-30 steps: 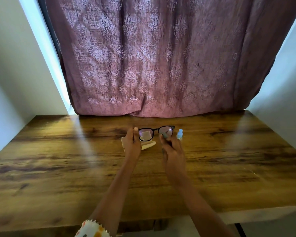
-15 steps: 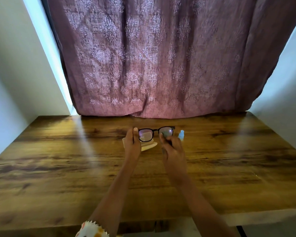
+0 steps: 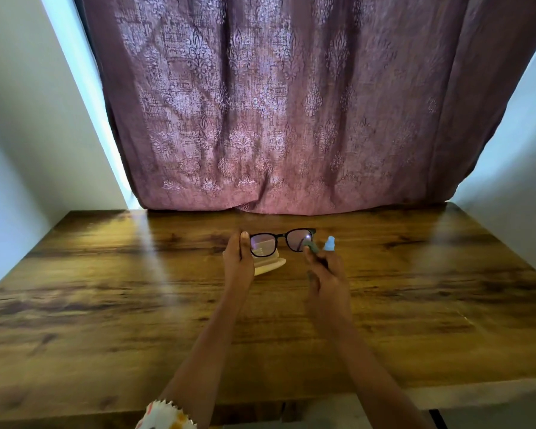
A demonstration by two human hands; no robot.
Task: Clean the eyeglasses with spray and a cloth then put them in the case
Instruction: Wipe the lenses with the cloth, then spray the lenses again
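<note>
Eyeglasses held above the tabletop, left hand pinching the 9 o'clock rim; right hand, clamped on the cloth, has shifted slightly outward across the 3 o'clock lens: wiping continues, open case at 6 o'clock not yet used

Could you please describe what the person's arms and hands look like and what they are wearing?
Both forearms are bare. The left hand and right hand show no visible rings, watch or gloves. Only the left arm shows clothing: a white sleeve with orange and red print and a zigzag edge.
</note>
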